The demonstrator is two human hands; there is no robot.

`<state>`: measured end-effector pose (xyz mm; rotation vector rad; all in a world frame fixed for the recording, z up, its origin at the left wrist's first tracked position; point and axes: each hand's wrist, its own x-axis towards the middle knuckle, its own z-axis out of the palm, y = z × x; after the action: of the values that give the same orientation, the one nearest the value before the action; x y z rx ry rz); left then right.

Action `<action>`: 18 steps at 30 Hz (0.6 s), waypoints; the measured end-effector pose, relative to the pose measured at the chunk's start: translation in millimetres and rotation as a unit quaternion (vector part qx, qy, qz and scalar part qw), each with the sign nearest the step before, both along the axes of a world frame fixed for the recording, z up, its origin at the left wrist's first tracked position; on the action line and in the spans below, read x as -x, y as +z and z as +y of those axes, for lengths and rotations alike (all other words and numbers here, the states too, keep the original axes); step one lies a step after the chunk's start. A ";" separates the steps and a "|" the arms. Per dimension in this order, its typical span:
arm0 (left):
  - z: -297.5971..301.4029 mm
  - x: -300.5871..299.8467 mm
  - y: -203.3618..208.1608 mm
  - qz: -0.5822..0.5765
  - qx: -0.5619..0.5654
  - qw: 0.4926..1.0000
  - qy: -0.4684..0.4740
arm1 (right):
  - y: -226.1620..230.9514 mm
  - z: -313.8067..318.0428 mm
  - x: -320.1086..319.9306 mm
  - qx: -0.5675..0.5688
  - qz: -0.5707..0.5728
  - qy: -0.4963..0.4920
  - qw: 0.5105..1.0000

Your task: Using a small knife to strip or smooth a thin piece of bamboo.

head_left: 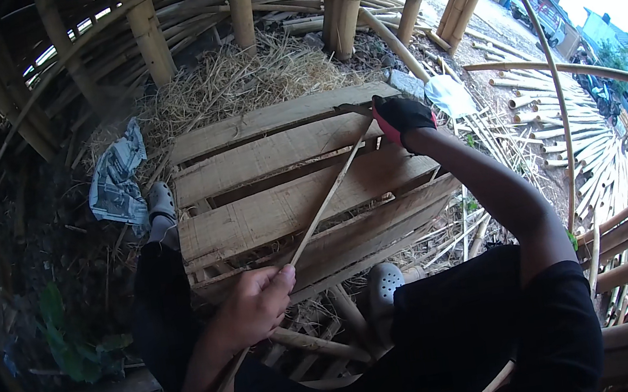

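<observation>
A thin bamboo strip (328, 198) runs diagonally above a wooden pallet (254, 220), from the near edge up toward the far right corner. The left hand (253, 305), bare, has its fingers curled closed around the strip's lower part, thumb pressed along it, just off the pallet's near edge. The strip's tail passes down behind this hand along the forearm. The right hand (401, 119), in a black glove with a red cuff, sits at the pallet's far right corner, closed around a dark tool handle; a short dark blade (354, 108) points left from the fist and meets the strip's upper end. Whether the blade has entered the strip cannot be told.

The pallet consists of pale planks with dark gaps between, lying flat on the ground. Two grey clogs are visible: one (160, 202) at the pallet's left edge, the other (382, 282) below its near right corner. A crumpled newspaper (117, 178) lies left of the pallet. Straw (251, 77) is heaped beyond the far edge, among upright bamboo posts (147, 31). Cut bamboo slats (560, 140) lie spread well right of the pallet.
</observation>
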<state>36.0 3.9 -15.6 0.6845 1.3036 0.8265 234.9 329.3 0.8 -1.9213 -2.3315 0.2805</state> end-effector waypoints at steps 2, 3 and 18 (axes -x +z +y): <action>1.0 -1.2 -3.2 0.013 -0.014 1.000 0.002 | 4.3 -0.8 -1.6 0.028 0.007 0.004 1.000; 1.6 -1.5 -4.8 0.036 -0.035 0.999 -0.017 | 0.8 -0.8 -5.1 0.011 0.011 0.002 1.000; 2.5 -4.7 5.4 0.001 -0.022 1.000 -0.010 | -4.8 -35.5 4.2 0.013 -0.019 0.062 0.998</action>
<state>40.6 6.4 -10.3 0.7319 1.2808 0.8417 230.6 293.8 -4.0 -1.8097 -2.4885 0.2890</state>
